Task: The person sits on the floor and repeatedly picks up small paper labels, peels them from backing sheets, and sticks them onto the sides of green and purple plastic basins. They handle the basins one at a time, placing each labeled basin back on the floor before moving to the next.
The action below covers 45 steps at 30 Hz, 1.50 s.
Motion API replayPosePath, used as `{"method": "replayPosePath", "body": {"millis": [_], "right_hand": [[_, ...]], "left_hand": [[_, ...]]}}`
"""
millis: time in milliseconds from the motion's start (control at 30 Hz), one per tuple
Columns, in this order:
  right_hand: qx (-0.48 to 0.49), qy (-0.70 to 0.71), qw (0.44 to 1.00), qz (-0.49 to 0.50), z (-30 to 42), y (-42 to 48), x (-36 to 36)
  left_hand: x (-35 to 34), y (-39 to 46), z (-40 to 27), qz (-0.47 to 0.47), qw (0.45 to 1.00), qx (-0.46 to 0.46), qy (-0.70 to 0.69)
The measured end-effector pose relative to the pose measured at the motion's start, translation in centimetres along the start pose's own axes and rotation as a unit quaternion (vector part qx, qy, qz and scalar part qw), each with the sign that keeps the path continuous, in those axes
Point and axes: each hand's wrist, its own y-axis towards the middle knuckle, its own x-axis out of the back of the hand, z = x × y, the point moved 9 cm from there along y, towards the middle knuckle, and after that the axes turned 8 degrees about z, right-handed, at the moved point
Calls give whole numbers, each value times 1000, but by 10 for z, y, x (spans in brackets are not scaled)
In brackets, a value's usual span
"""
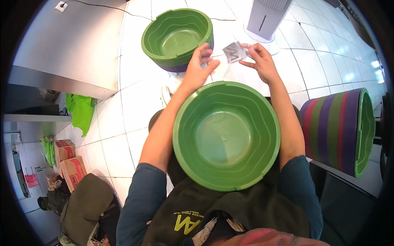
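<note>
A round green plastic basin rests on the lap between the forearms, its open side up. Beyond its far rim, my right hand pinches a small printed sticker or packet by its right side. It has a grey face with dark lettering and a clear-looking edge. To its left is my left hand, slightly blurred, with thumb and fingers apart and nothing visible in it. That hand is close to the rim of a stack of green and purple basins on the floor; whether it touches them I cannot tell.
At the right lies a sideways stack of purple, green and red basins. A white upright appliance stands on the tiled floor. Cardboard boxes, a green bag and an olive padded seat or bag are at left.
</note>
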Motion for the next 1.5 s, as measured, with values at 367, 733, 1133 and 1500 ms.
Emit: {"method": "replayPosePath", "body": {"millis": [367, 733, 1133, 1500], "right_hand": [[-4, 187, 981, 45, 8, -42, -11], [-9, -150, 985, -83, -5, -37, 11], [45, -209, 972, -99, -15, -35, 23], [-37, -294, 953, -67, 1, -43, -1]], "left_hand": [[-38, 3, 21, 2, 996, -84, 38], [-52, 1, -4, 4, 967, -179, 179], [-53, 2, 0, 23, 955, -189, 227], [-49, 1, 4, 26, 946, -205, 251]]}}
